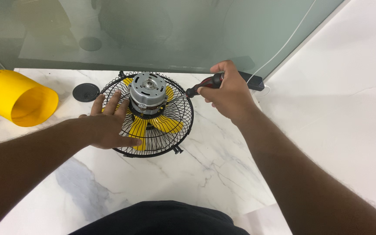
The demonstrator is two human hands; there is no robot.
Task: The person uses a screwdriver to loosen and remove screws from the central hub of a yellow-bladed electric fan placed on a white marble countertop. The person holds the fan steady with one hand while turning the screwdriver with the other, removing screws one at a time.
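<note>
Dark cloth, nearest the camera, fills the bottom edge, and both bare forearms reach out above it. Ahead of them a fan lies face down in the middle of the white marbled counter: a black wire guard, yellow blades showing through the wires, and a silver motor standing up at the hub.

On the guard's left side rests the left hand, flat, its fingers spread loose over the wires just beside the motor and gripping nothing. Over the fan's right edge is the right hand, its fingers clenched around the red and black handle of a screwdriver. The shaft slants down toward the motor's right side; whether the tip touches it cannot be told.

Left of the fan, a round black cap sits in the counter. Farther left a yellow cylinder lies on its side, open end toward the camera. Behind the right hand lie a black adapter and a white cable, before a frosted glass panel.
</note>
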